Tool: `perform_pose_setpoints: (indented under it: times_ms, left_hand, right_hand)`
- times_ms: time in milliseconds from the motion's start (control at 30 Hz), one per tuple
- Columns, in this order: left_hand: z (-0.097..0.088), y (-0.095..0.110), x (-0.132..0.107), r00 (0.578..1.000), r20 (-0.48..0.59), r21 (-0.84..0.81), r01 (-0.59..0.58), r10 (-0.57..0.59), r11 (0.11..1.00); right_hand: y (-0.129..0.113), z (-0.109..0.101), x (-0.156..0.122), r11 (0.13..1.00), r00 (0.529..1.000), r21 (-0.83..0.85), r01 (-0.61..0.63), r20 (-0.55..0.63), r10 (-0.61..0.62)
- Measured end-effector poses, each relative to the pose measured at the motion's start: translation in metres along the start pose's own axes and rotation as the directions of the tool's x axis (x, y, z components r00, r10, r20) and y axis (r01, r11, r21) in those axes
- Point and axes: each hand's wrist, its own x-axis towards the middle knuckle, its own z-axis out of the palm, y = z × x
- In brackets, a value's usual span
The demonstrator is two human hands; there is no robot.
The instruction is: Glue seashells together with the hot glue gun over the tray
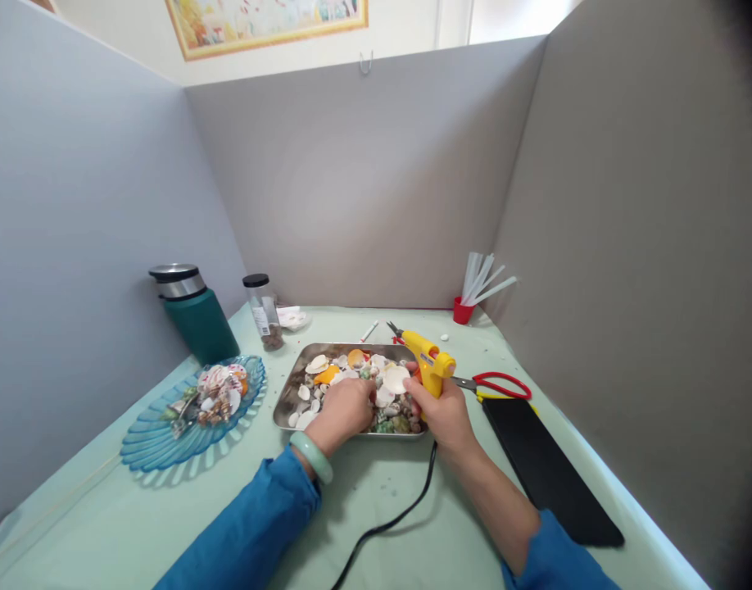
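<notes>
- The yellow glue gun [430,360] is held tight in the right hand [446,416], over the right side of the metal tray [286,399].
- A big white shell [396,379] seems to be pinched there too.
- The left hand [345,410] is dipped among the shells [304,392]; what its grip is like cannot be told.
- Skin could be burned if the gun's front is hot and gets touched.
- The gun could be jerked if its black cord [364,537] is snagged.
</notes>
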Motion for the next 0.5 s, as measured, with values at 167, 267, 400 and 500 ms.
perform_pose_setpoints:
  times_ms: [167, 267, 400, 500]
  left_hand:
    - [0.0029, 0.002, 0.0014, 1.0, -0.024, 0.019, -0.014, 0.014, 1.0]
    - [0.0028, 0.0027, 0.0008, 0.999, -0.04, 0.014, -0.023, 0.023, 1.0]
    - [0.0018, 0.0, 0.0008, 0.996, -0.085, -0.056, -0.008, 0.003, 0.998]
    - [0.0005, -0.0054, 0.0, 0.991, -0.128, -0.223, -0.003, -0.027, 0.975]
  right_hand:
    - [0.0003, 0.0007, 0.0007, 1.0, 1.0, 0.008, -0.011, 0.004, 0.011]
    - [-0.0004, 0.0011, -0.0003, 1.0, 1.0, 0.003, -0.021, 0.005, 0.021]
    - [-0.0017, 0.0008, -0.001, 1.0, 1.0, 0.005, -0.02, 0.004, 0.02]
    - [-0.001, -0.0002, -0.0003, 1.0, 1.0, 0.006, -0.005, 0.003, 0.005]
